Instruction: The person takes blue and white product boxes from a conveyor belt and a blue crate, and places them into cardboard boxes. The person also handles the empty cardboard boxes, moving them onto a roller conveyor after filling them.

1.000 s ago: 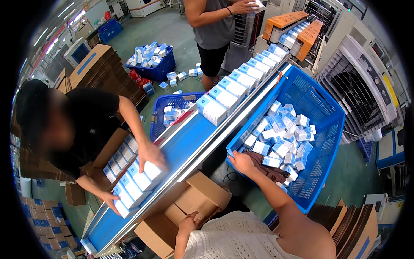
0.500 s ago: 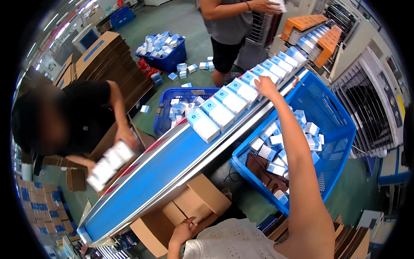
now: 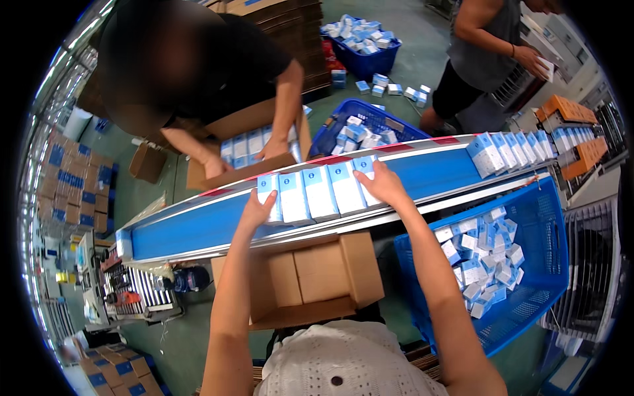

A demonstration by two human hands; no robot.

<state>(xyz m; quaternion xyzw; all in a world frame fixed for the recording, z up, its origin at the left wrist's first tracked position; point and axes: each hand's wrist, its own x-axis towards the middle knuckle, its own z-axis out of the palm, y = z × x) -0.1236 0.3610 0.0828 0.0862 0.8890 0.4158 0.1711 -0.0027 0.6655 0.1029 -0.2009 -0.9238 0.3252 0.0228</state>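
Observation:
On the blue conveyor belt (image 3: 185, 228), a row of several blue-and-white small boxes (image 3: 320, 191) stands side by side in front of me. My left hand (image 3: 260, 210) presses the left end of this row, with the thumb on the near side. At the other end, my right hand (image 3: 383, 183) grips the last box, so the row is squeezed between both hands. Between me and the belt is an open brown carton (image 3: 364, 270), its inside bare. More small boxes (image 3: 508, 153) stand on the belt farther right.
Right of me, a large blue basket (image 3: 553, 264) holds loose boxes. Across the belt, a person in black reaches into a carton (image 3: 302, 132) of boxes. Behind stand two blue baskets (image 3: 330, 119); another person stands near an orange-sided machine (image 3: 564, 109).
My right hand has drawn a group of boxes leftward along the belt. My left hand has risen from the carton to the row's left end. The co-worker's boxes now lie in their carton.

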